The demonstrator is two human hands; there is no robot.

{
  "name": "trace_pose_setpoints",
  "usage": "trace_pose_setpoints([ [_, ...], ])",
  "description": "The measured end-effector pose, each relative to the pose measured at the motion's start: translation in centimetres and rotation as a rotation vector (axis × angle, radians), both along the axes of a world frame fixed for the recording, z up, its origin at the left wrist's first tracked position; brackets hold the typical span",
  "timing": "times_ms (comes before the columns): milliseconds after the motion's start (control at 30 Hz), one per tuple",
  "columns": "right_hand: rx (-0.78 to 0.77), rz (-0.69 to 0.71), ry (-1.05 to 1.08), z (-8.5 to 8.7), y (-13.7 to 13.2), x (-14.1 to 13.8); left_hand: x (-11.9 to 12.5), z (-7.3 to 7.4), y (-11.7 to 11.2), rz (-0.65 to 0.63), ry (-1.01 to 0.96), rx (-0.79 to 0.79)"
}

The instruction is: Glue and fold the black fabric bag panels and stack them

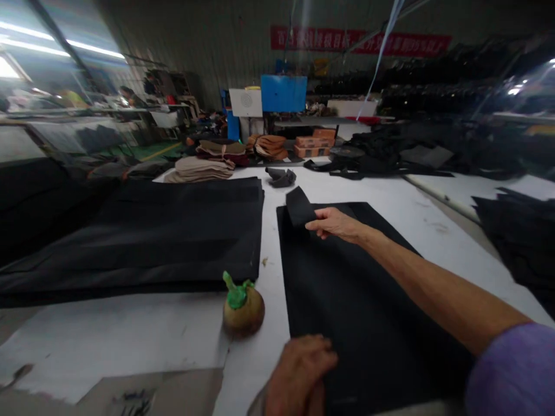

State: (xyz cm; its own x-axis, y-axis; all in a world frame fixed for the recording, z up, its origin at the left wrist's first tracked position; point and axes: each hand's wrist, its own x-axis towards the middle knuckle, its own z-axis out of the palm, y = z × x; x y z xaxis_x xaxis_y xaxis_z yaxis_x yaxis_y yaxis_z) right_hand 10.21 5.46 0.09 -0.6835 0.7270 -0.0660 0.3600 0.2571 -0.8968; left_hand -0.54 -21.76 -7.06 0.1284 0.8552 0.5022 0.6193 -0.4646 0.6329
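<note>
While near a green-topped ball [243, 316], left hand [301, 372] (grip unclear), right hand [332, 224] pinching fabric [298, 205].

On the tabletop [147, 335], a large fabric panel [355, 294] lies right of centre, with a small fabric piece [299, 207] over its far left corner. A fabric stack [173, 225] lies left of the panel; a strip of tabletop separates the two. A gourd-shaped object [243, 312] stands just in front of the stack's near right corner — left of the panel. A crumpled scrap [282, 177] lies behind this strip. Farther back, left to right: a folded cloth stack [202, 169], a cloth bundle [267, 146] and blocks [311, 151]. Cut fabric pieces [522, 237] lie at far right.
</note>
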Motion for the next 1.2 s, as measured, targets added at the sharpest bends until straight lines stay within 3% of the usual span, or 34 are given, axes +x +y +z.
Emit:
trace_pose_setpoints([
  [133, 0.129, 0.046, 0.048, -0.9, -6.1, 4.0, 1.0, 0.9, -0.5, 0.258, -0.365, -0.012],
  [200, 0.225, 0.054, 0.072, -1.5, -9.0, 5.6, 1.0, 1.4, -0.1, 0.324, -0.441, -0.035],
  [300, 0.34, 0.052, 0.1, -2.7, -12.2, 7.2, 1.2, 1.9, 0.6, 0.364, -0.398, -0.098],
  [400, 0.397, 0.047, 0.097, -3.9, -13.5, 7.9, 1.8, 2.1, 1.1, 0.382, -0.173, -0.184],
  [600, 0.406, 0.015, 0.037, -4.7, -12.5, 8.0, 3.2, 1.5, 1.8, 0.302, 0.248, -0.255],
  [733, 0.379, 0.007, 0.019, -4.4, -10.3, 8.2, 3.5, 1.6, 3.8, 0.237, 0.561, -0.271],
  [867, 0.373, -0.009, 0.017, -3.9, -7.3, 8.0, 3.2, 2.3, 7.7, 0.194, 0.623, -0.266],
  [1000, 0.404, -0.013, 0.014, -3.2, -5.6, 7.4, 3.0, 2.3, 11.2, 0.231, 0.653, -0.249],
  [1200, 0.473, 0.013, 0.011, -3.4, -6.9, 8.0, 2.9, 1.8, 12.6, 0.336, 0.669, -0.22],
])
